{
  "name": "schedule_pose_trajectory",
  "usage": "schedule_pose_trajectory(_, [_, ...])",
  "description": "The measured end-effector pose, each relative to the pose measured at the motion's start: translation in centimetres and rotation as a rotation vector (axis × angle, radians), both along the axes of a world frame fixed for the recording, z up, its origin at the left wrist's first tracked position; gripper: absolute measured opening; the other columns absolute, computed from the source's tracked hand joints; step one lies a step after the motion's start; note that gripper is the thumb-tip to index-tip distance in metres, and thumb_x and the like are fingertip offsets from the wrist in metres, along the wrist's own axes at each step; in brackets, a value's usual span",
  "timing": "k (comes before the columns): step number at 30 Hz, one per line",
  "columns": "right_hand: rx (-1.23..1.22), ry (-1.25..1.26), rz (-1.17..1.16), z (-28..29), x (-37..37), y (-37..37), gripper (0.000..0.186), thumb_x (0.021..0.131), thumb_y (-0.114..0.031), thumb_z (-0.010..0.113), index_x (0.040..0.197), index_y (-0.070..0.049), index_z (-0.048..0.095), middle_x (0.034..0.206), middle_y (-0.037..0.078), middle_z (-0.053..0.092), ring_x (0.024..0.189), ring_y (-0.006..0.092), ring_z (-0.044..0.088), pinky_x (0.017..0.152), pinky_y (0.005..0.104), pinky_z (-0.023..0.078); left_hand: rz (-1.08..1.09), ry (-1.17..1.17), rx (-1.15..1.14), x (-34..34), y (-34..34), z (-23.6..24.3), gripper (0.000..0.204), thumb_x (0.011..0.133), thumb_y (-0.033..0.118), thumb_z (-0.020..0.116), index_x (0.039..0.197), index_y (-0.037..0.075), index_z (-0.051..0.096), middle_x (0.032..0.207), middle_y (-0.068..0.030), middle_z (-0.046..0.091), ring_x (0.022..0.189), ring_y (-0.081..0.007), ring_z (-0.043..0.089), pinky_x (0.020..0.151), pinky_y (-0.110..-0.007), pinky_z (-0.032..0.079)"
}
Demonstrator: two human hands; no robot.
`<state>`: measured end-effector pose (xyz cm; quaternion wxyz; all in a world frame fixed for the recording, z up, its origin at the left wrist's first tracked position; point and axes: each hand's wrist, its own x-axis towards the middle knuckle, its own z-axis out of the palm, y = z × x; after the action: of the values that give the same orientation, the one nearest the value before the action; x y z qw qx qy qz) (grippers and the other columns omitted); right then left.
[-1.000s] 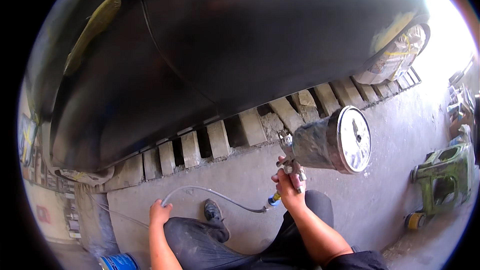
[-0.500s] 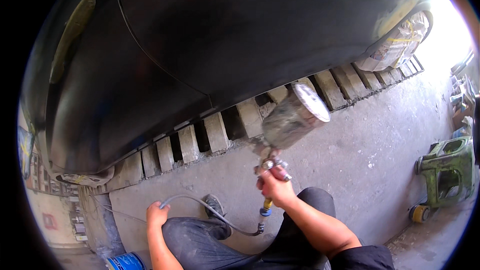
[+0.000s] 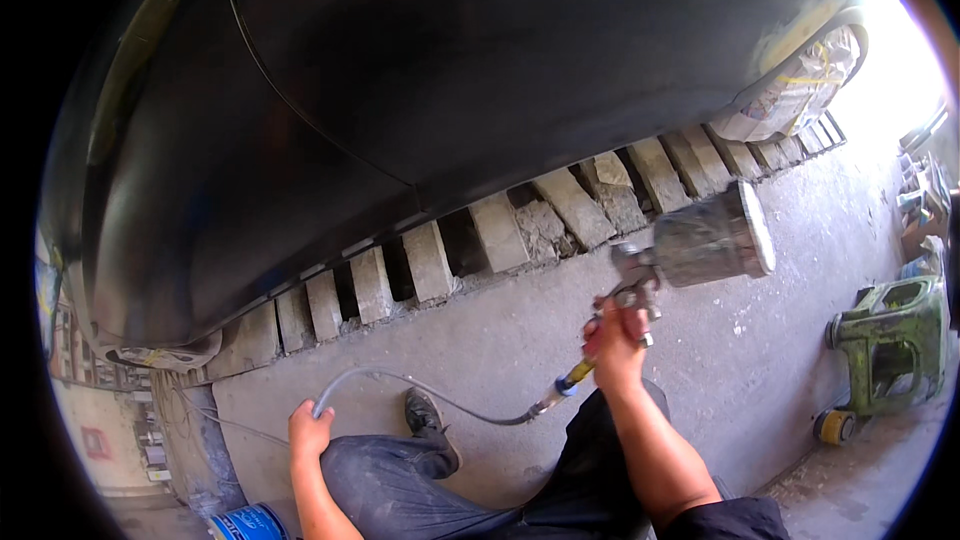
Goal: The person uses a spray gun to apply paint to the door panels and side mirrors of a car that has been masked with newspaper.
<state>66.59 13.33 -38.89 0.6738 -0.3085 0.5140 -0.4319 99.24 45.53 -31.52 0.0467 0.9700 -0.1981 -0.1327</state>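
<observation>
My right hand [image 3: 622,348] is wrapped round the handle of a spray gun [image 3: 634,290]. The gun's metal paint cup [image 3: 705,238] tilts away to the right, its pale lid facing outward. A grey air hose [image 3: 430,382] runs from the coupling under the gun's handle across to my left hand [image 3: 310,427], whose fingers are closed on it above my left knee. Beyond both hands stretches the dark body of a car [image 3: 450,70], with a door seam curving down it. The gun stands off from the lower edge of this panel, apart from it.
Grey slats [image 3: 430,260] over dark gaps line the floor beneath the car. Wrapped paper covers a wheel [image 3: 800,90] at the far right. A green wheeled stool [image 3: 890,345] stands at the right, a blue can [image 3: 248,522] at the lower left. The hose trails off leftward.
My right hand has carried the spray gun to the right, and the cup has swung over further sideways. The hose has been drawn right with it; my left hand has barely moved.
</observation>
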Motion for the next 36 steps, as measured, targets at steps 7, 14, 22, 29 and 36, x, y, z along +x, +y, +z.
schedule_pose_trajectory(7, [-0.018, -0.103, 0.628, 2.5, 3.2, 4.0, 0.021, 0.088, -0.026, 0.063, 0.092, -0.008, 0.053, 0.065, 0.001, 0.058, 0.055, 0.0087, 0.054, 0.047, 0.0237, 0.042, 0.039, 0.091, 0.096, -0.1, -1.1, 0.5, 0.029, 0.073, 0.023, 0.07, 0.069, -0.002, 0.055, 0.068, -0.02, 0.058, 0.063, -0.0325, 0.056, 0.062, -0.041, 0.044])
schedule_pose_trajectory(14, [-0.063, -0.102, 0.185, 1.5, 0.8, -1.1, 0.017, 0.088, -0.021, 0.062, 0.086, -0.007, 0.053, 0.063, 0.002, 0.053, 0.052, 0.0124, 0.054, 0.043, 0.0271, 0.041, -0.097, 0.008, 0.01, 1.4, 0.0, -1.8, 0.028, 0.074, 0.023, 0.069, 0.072, -0.002, 0.056, 0.069, -0.0209, 0.059, 0.066, -0.0348, 0.058, 0.063, -0.042, 0.044])
schedule_pose_trajectory(22, [-0.16, 0.152, -0.434, 1.4, -9.1, -11.1, 0.023, 0.092, -0.035, 0.056, 0.092, -0.012, 0.055, 0.057, -0.001, 0.05, 0.044, 0.0073, 0.046, 0.038, 0.0227, 0.035, -0.196, 0.08, -0.05, -0.9, -4.9, 0.2, 0.027, 0.074, 0.02, 0.069, 0.075, -0.004, 0.055, 0.06, -0.0195, 0.052, 0.055, -0.03, 0.051, 0.057, -0.041, 0.042])
schedule_pose_trajectory(29, [-0.24, -0.002, 0.085, -2.5, -7.3, -7.8, 0.026, 0.094, -0.033, 0.051, 0.101, -0.009, 0.058, 0.061, 0.0, 0.052, 0.05, 0.0062, 0.048, 0.042, 0.0218, 0.035, -0.296, 0.09, 0.024, -1.1, -6.3, -0.5, 0.028, 0.07, 0.018, 0.072, 0.075, -0.006, 0.058, 0.058, -0.0168, 0.052, 0.054, -0.0192, 0.049, 0.054, -0.038, 0.041])
schedule_pose_trajectory(36, [-0.108, 0.038, 0.14, -2.6, -10.2, -13.3, 0.015, 0.088, -0.02, 0.06, 0.09, -0.007, 0.052, 0.069, 0.003, 0.056, 0.053, 0.0099, 0.053, 0.041, 0.0262, 0.042, -0.454, 0.059, -0.062, -1.2, -7.1, -1.4, 0.023, 0.071, 0.017, 0.071, 0.076, -0.004, 0.062, 0.056, -0.0135, 0.054, 0.053, -0.0177, 0.051, 0.054, -0.035, 0.043])
